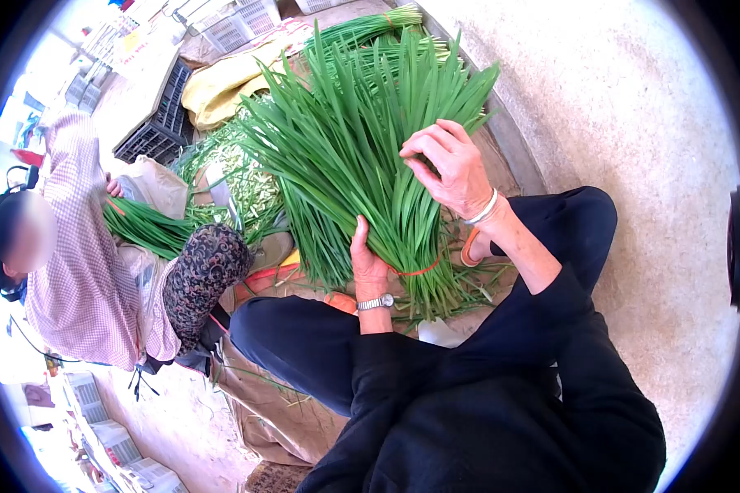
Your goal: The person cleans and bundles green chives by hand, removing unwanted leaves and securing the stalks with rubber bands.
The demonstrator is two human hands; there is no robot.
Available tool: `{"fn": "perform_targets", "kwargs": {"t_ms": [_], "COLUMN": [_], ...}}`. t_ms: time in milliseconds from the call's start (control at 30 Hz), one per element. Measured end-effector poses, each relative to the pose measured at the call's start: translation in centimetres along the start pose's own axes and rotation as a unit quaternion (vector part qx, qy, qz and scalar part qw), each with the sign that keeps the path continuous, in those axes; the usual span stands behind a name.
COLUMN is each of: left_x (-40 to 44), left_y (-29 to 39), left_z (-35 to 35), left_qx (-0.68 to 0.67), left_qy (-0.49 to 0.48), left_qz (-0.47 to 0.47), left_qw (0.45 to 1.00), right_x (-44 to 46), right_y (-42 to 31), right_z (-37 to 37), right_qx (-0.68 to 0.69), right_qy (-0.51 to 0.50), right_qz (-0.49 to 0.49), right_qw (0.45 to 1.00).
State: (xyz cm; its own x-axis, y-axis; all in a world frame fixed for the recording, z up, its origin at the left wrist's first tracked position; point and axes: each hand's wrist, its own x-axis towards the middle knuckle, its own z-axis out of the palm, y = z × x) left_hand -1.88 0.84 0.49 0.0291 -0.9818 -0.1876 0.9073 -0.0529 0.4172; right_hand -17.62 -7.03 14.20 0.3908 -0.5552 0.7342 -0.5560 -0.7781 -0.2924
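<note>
A large bundle of garlic chives (pixel 362 172), long flat green leaves, fans out in front of me with its cut ends toward my lap. An orange-red band (pixel 417 270) circles it near the base. My left hand (pixel 368 264) grips the bundle's left side just above the band, thumb up along the leaves and fingers hidden beneath. At the right side of the leaves is my right hand (pixel 452 171), its thumb and forefinger drawn together in a pinch. Whatever sits between those fingertips is too small to make out.
More tied bundles (pixel 378 29) lie behind. Trimmed scraps (pixel 251 177) cover the ground to the left, by a yellow cloth (pixel 222 90) and a black crate (pixel 160 115). At left a co-worker (pixel 90 238) sits with a green bunch (pixel 152 230). A low ledge (pixel 510 140) runs along the right.
</note>
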Motion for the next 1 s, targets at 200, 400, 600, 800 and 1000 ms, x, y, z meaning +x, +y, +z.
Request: {"fn": "perform_targets", "kwargs": {"t_ms": [200, 400, 600, 800, 1000], "left_x": [0.4, 0.5, 0.6, 0.4, 0.6], "left_y": [-0.5, -0.4, -0.6, -0.6, -0.8], "left_z": [-1.1, -1.3, -1.4, -1.6, -2.5], "left_qx": [0.022, 0.070, 0.072, 0.072, 0.062], "left_qy": [-0.002, 0.003, 0.010, 0.004, 0.001], "left_qz": [0.026, 0.064, 0.066, 0.065, 0.052], "left_qw": [0.999, 0.995, 0.995, 0.995, 0.997], "right_x": [0.6, 1.5, 1.8, 1.8, 1.1], "right_y": [-0.8, -0.3, 0.7, 1.0, 1.0], "right_z": [-0.9, -1.3, -2.1, -2.4, -1.9], "right_qx": [0.012, 0.059, 0.001, 0.004, -0.005], "right_qy": [-0.004, -0.032, -0.082, -0.107, -0.078], "right_qz": [0.109, 0.234, 0.241, 0.243, 0.224], "right_qw": [0.994, 0.970, 0.967, 0.964, 0.971]}}
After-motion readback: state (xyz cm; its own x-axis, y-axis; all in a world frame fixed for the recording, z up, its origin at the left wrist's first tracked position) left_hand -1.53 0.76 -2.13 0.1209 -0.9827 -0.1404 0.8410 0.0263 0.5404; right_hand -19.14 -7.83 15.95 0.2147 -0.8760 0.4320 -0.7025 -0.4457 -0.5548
